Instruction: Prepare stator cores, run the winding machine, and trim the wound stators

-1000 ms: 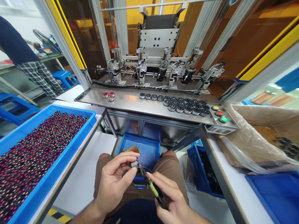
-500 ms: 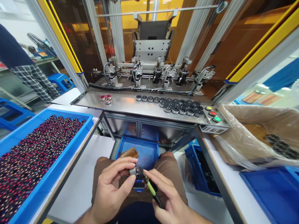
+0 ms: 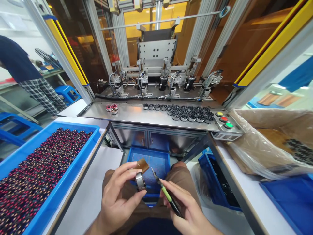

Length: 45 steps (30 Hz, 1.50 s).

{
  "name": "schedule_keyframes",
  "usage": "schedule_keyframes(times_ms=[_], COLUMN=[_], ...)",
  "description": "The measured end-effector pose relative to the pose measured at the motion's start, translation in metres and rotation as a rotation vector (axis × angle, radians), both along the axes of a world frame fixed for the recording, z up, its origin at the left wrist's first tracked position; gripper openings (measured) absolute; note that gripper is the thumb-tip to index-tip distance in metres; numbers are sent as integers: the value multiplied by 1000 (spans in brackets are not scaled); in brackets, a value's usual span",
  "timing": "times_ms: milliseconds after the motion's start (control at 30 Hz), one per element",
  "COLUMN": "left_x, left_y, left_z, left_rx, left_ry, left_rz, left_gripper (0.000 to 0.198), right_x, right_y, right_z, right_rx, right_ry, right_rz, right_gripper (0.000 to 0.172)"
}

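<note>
Between the fingertips and thumb of my left hand [image 3: 122,192] is a round metal-rimmed part [image 3: 140,181], tilted so its silver side shows. My right hand [image 3: 183,204] is closed around a cutting tool [image 3: 167,194] with green and black handles; its dark tip points up and left, a little apart from the part. Just behind the part lies a brown piece [image 3: 142,165], over the blue tray [image 3: 156,160] between my knees.
A blue tray [image 3: 99,130] full of red and copper wound parts stands at left. Black parts [image 3: 190,112] and several wound ones [image 3: 114,110] sit on the metal ledge [image 3: 129,119]. Buttons [image 3: 223,119] and a lined carton [image 3: 259,114] are at right. Someone [image 3: 18,62] stands far left.
The tool in my right hand has drawn back from the part, down and right. My left hand has turned the part so its silver rim shows more. The whole view has shifted slightly.
</note>
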<state>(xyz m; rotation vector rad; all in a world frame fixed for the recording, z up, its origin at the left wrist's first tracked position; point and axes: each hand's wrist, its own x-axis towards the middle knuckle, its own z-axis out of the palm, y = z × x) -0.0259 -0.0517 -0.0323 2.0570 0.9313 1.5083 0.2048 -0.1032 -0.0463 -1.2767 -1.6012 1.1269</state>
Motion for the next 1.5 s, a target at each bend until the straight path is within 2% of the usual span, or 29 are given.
schedule_keyframes(times_ms=[100, 200, 333, 500, 700, 933, 1100, 1300, 1500], left_x=[-4, -2, 1, 0, 2, 0, -2, -3, -6], left_y=[3, 2, -1, -1, 0, -1, -1, -2, -5], left_z=[-1, 4, 10, 11, 17, 16, 12, 5, -1], left_rx=[127, 208, 257, 236, 320, 268, 239, 181, 148], left_ry=[75, 133, 178, 229, 153, 49, 24, 8, 7], left_rz=[82, 104, 101, 99, 96, 29, 3, -16, -18], left_gripper=[59, 56, 48, 41, 51, 70, 73, 75, 76], right_x=[3, 5, 7, 8, 6, 1, -1, -4, -5], right_y=[-3, -6, -12, -18, -15, -13, -11, -7, -8], right_z=[12, 18, 19, 27, 34, 35, 35, 31, 29], right_rx=[21, 39, -15, -142, -203, -240, -246, -247, -276], right_ry=[37, 83, 163, 333, 386, 364, 362, 407, 393], right_rz=[12, 46, 85, 227, 314, 295, 298, 324, 324], right_gripper=[65, 65, 63, 60, 66, 68, 71, 63, 62])
